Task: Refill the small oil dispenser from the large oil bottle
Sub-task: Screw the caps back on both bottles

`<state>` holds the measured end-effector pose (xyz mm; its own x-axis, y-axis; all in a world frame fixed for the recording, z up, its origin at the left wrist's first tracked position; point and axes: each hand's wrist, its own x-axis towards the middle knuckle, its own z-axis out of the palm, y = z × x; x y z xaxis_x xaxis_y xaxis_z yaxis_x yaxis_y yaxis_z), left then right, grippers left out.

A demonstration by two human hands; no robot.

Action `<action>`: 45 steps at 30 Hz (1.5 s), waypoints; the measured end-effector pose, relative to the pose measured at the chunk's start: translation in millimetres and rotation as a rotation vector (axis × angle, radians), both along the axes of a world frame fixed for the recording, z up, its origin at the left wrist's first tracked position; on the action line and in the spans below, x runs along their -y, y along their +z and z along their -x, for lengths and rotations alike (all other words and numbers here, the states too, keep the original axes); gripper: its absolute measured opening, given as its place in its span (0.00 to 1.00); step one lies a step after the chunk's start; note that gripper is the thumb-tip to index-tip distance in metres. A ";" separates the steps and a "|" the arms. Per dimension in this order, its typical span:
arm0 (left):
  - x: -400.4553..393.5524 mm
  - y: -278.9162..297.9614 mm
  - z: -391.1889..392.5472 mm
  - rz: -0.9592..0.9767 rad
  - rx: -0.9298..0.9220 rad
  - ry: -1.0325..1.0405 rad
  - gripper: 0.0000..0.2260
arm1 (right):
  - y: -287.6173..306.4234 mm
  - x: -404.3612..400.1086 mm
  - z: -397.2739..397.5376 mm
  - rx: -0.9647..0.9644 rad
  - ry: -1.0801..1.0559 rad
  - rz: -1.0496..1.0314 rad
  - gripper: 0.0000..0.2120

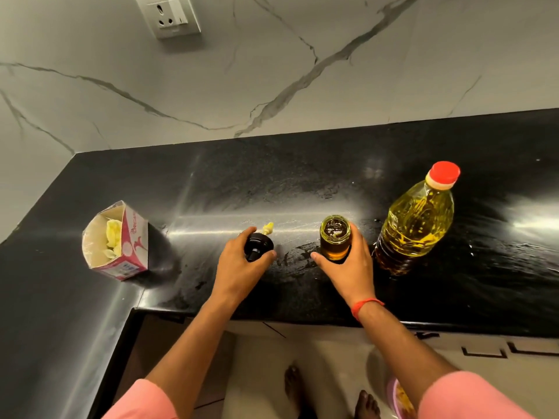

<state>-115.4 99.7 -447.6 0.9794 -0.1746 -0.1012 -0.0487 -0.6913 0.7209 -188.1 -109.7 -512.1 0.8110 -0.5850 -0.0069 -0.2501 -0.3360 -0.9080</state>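
Observation:
The small glass oil dispenser (335,237) stands uncapped on the black counter (302,182), with a little amber oil at its bottom. My right hand (351,267) wraps around its side. My left hand (242,261) grips the dispenser's black cap (258,245), held just above or on the counter to the left of the dispenser. The large oil bottle (414,225), full of yellow oil with a red cap (445,171) on, stands upright right of the dispenser, untouched.
An open pink-and-white carton (121,243) with yellow pieces inside stands at the left. A small yellow scrap (268,228) lies behind the cap. Oily smears mark the counter between my hands. The marble wall carries a socket (168,15). The counter's front edge runs below my wrists.

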 end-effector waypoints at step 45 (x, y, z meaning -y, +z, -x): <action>122.1 82.6 -79.3 -1.095 -0.025 -0.952 0.29 | 8.7 -35.0 -23.3 0.038 0.122 -0.075 0.25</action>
<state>-36.1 -22.4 -365.0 0.5347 -0.5711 -0.6228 -0.7904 -0.5987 -0.1296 -164.8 -74.8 -503.4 0.8768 -0.4807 -0.0148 -0.1765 -0.2930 -0.9397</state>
